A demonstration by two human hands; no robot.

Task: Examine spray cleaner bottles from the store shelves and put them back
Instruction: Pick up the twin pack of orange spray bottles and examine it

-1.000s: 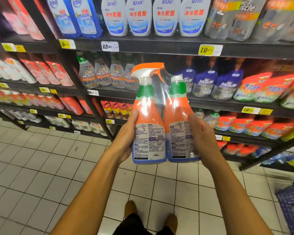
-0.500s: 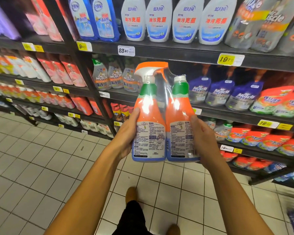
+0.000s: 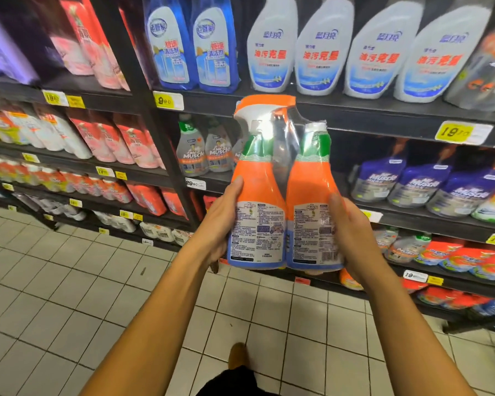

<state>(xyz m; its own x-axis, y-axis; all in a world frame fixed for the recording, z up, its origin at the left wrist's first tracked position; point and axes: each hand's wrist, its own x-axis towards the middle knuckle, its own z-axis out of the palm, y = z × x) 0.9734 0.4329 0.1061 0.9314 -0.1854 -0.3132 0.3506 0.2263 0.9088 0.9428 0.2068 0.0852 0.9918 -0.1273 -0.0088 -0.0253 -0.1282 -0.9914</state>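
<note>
From the head view, two hands hold a twin pack (image 3: 283, 195) up in the air in front of the shelves. The pack is two orange spray bottles side by side, wrapped together in clear plastic. It stands upright with its back labels facing the person. The left bottle has a white and orange spray top. The right bottle has only a white cap.

The left hand (image 3: 220, 221) grips the left side of the pack, low down. Its thumb lies on the orange part, just above the label. The right hand (image 3: 352, 235) grips the right side, also low down, with the thumb on the right edge of the label. So the pack sits between the two palms, and most of it sticks up above them.

Behind the pack, the shelf (image 3: 383, 115) carries white bottles (image 3: 320, 50) and blue bottles (image 3: 192, 47) along its front edge. A yellow price tag (image 3: 463, 132) hangs on that edge. Below is a tiled floor (image 3: 69, 295), with a brown shoe (image 3: 237, 355) on it.
</note>
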